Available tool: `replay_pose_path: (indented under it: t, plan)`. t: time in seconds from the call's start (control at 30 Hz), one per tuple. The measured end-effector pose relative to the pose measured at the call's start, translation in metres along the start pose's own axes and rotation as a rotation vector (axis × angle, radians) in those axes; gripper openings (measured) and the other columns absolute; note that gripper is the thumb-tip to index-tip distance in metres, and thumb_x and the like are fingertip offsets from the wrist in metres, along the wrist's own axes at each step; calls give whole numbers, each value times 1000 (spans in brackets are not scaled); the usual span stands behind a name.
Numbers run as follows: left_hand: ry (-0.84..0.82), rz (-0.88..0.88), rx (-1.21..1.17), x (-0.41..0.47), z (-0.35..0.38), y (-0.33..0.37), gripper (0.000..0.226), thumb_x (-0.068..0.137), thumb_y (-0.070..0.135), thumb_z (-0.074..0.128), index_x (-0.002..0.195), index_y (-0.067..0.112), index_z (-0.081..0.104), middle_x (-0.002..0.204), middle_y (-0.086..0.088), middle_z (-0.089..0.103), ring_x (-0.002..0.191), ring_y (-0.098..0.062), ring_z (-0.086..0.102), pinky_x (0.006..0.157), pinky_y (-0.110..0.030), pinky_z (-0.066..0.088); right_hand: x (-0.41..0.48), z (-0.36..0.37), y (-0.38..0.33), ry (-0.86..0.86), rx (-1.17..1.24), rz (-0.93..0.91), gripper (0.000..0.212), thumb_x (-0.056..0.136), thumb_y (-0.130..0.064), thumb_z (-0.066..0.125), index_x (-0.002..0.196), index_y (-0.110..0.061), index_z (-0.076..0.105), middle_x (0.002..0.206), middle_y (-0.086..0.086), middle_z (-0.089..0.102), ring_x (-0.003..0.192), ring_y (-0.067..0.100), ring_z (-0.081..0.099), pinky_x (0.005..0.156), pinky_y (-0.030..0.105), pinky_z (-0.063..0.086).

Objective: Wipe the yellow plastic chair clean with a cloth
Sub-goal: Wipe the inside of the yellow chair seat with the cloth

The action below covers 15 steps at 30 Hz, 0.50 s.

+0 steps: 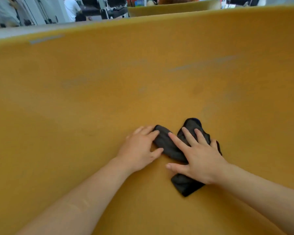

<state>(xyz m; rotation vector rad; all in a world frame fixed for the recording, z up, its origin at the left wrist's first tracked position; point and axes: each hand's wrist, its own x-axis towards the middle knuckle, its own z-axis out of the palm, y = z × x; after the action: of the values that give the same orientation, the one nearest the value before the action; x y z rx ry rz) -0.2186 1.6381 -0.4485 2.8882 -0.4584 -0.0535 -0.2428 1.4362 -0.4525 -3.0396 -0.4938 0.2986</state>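
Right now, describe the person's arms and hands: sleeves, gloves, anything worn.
Nothing is worn. The left hand and right hand have no gloves, and no ring shows on the visible fingers. The left forearm and right forearm are uncovered up to the frame's edge: no sleeve, watch or bracelet in view.

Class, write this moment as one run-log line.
left hand: fingers touching cloth | right hand: spread, pressing cloth | cloth: dark, bunched on chair | grey streaks: beyond cloth
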Motion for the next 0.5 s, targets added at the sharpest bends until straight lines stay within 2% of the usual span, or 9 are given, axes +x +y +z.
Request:
replay_pose_path:
  t: [0.07,0.17,0.2,0.3,0.37,0.43,0.5]
  plan:
    - [-102,-75,212,-13,-3,-13,72,90,61,43,150,27,21,159,-1,16,145,-25,11,115,-49,22,22,-1,-16,46,-55,-50,73,79,-81,12,142,-58,-15,163,-8,-11,149,33,-12,112,67,9]
    - [-223,-36,286,-26,3,-4,77,91,66,30,152,29,2,161,-4,1,147,-30,0,112,-61,15,31,-8,11,24,-196,-133,60,86,-67,8,146,-58,2,163,-13,0,151,24,-5,113,60,18]
    - [-237,-32,284,-27,4,-2,75,92,66,27,152,32,-3,161,-6,-2,147,-32,-3,112,-63,14,30,-18,38,50,-244,-70,56,90,-65,11,146,-58,6,163,-14,3,151,23,-3,113,58,20]
    - [-249,-13,322,-23,3,-2,70,93,65,24,150,40,-7,161,-9,-5,147,-35,-3,111,-63,16,24,-51,117,274,-281,345,47,98,-58,27,145,-54,24,162,-8,15,150,25,4,111,58,22]
    - [-270,-19,335,-22,1,1,66,93,66,25,149,44,-2,161,-11,-4,147,-37,-2,111,-64,17,33,-50,117,375,-177,496,47,98,-55,31,144,-48,32,161,-5,20,149,27,7,111,58,21]
    - [-271,-38,309,-22,-1,6,65,92,67,29,148,44,7,161,-10,2,146,-36,2,111,-63,19,51,-29,68,417,-63,437,48,96,-56,33,143,-45,34,160,-5,24,148,27,12,108,55,26]
    - [-211,-64,277,-25,-4,8,65,87,69,39,141,36,22,154,-6,20,143,-32,17,109,-59,28,61,-3,0,351,-3,180,52,96,-59,31,146,-45,28,161,-8,20,148,24,11,111,53,27]
